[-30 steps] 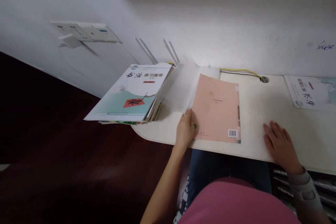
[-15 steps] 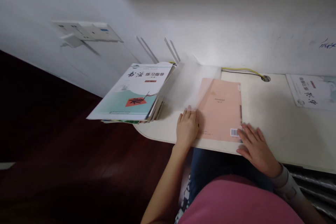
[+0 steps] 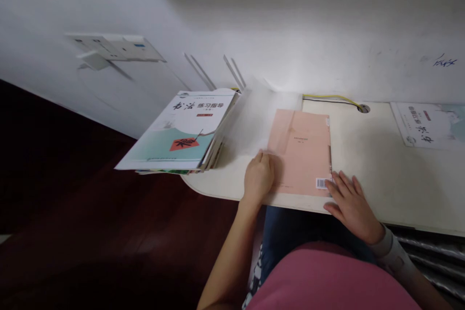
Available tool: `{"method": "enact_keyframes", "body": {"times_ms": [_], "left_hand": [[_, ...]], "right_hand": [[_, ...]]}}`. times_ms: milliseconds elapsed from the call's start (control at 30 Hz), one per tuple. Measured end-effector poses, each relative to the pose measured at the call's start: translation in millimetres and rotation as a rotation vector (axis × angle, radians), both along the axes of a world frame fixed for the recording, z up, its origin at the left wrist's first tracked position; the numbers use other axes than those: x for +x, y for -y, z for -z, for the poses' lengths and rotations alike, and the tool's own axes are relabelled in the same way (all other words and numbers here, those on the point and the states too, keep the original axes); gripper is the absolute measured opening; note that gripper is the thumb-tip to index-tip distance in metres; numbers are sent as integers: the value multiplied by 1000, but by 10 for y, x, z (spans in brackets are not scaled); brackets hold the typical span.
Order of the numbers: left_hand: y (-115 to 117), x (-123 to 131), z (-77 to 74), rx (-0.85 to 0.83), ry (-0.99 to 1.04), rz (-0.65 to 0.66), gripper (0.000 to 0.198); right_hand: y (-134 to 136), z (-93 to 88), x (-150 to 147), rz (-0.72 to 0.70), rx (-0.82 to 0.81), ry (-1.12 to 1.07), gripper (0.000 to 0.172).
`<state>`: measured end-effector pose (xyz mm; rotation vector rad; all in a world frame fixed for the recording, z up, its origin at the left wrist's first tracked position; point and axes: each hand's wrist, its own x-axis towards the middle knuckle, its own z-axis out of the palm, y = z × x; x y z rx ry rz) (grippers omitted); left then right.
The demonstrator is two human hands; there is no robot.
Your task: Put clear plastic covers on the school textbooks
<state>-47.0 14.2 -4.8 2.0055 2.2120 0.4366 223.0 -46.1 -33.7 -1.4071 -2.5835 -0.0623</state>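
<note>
A pink book (image 3: 303, 150) lies back cover up on the white desk (image 3: 381, 174), with a barcode at its lower right corner. A clear plastic cover sheet (image 3: 254, 118) lies over the book's left edge and the desk beside it. My left hand (image 3: 258, 177) rests on that sheet at the book's lower left, fingers curled down on it. My right hand (image 3: 347, 201) lies flat with fingers spread, its fingertips touching the book's lower right corner by the barcode.
A stack of books (image 3: 181, 131) with a white and teal calligraphy book on top overhangs the desk's left end. Another such book (image 3: 428, 123) lies at the far right. A yellow cable (image 3: 334, 98) runs along the wall to a desk hole. Wall sockets (image 3: 112, 47) sit at the left.
My right hand slid left across the desk to the pink book's lower right corner. My left hand shifted slightly and pressed the clear sheet down over the book's left edge.
</note>
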Motion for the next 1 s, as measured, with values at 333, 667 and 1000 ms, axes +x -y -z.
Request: {"method": "enact_keyframes", "body": {"times_ms": [333,667,1000], "left_hand": [[-37,2,55,-7,568,84,37],[224,542,-421,204,348,423,45],[25,-342,-54,94,138,77,50]], "right_hand": [[143,28,220,47,64,-19,42],[242,99,378,82,64,-68,44],[-80,-35,-308,-18,19,-55,43]]}}
